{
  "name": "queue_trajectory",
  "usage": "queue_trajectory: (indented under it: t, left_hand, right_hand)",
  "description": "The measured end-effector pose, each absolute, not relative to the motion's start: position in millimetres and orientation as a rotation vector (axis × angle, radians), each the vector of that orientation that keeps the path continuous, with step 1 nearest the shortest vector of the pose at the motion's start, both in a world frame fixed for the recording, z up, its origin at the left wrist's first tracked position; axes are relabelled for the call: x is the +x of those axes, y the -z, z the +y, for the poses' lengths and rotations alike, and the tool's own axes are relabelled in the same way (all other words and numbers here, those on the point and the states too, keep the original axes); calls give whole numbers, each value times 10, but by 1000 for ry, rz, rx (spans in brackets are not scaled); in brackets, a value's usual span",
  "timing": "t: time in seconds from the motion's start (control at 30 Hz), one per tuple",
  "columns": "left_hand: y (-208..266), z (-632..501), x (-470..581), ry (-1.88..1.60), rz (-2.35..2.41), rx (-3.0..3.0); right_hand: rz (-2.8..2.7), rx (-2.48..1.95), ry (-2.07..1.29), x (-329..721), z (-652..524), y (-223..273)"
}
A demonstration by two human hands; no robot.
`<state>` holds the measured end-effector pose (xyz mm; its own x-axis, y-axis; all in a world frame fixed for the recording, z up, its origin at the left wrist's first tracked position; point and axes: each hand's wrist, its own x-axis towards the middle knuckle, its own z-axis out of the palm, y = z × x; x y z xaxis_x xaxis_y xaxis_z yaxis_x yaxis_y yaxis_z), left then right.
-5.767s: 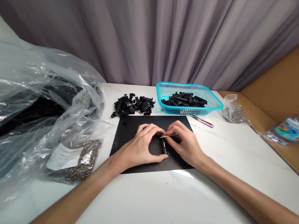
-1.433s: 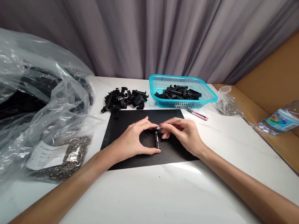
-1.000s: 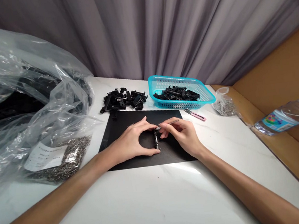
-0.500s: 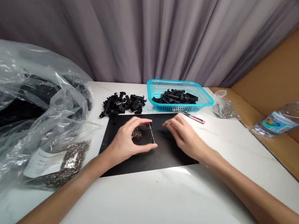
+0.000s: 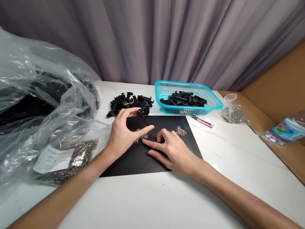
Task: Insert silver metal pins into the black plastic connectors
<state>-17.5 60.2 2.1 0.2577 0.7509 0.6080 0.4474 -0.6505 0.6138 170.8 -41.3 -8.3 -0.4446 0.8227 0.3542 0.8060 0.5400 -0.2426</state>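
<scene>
My left hand grips a slim black plastic part at its two ends, between thumb and fingers, held tilted above a black mat. Just below it lies a small pile of tiny metal pieces. My right hand is low over the mat, its index finger stretched to the edge of that pile and its thumb apart from it. Nothing shows between those fingertips. A second little pile of metal pieces lies on the mat beyond my right hand.
Black plastic parts are heaped behind the mat. More lie in a blue basket. A pink-handled cutter, a small bag of metal pieces and a plastic bottle are on the right. Large clear bags crowd the left.
My right hand has moved left and down to the near pile, its fingers spreading from a pinch. My left hand has shifted slightly up and left, tilting the black part. The view has shifted slightly.
</scene>
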Motion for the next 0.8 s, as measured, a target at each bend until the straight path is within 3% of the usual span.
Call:
queue_trajectory:
  t: [0.23,0.57,0.8]
  left_hand:
    - [-18,579,-172,-1348,1084,2278]
    - [6,569,-185,-1321,1088,2285]
    - [9,586,-176,-1332,1088,2295]
  right_hand:
    - [-2185,-1331,-105,1762,-349,170]
    - [-2380,-1307,8,1780,-402,125]
    - [-2131,-1300,-4,1822,-355,192]
